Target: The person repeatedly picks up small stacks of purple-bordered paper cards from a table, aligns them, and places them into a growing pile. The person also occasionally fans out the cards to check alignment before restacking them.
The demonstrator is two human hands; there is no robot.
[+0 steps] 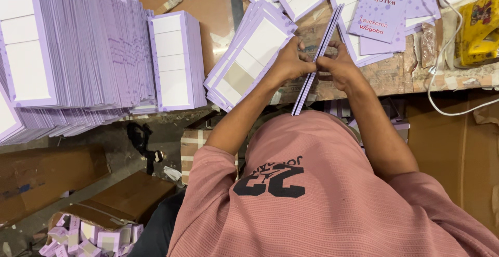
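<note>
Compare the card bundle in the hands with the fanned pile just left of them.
The held card bundle stands on edge, gripped between left hand and right hand; the fanned pile lies flat on the table, untouched. The bundle is squared and shows edges only; the pile is slipped askew, faces up. Both are lilac-bordered white cards.

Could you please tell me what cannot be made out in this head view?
- Faces of the card bundle: seen edge-on between the left hand and right hand.
- Big stack: cut by the left edge.
- Yellow packet: cut by the right edge.
</note>
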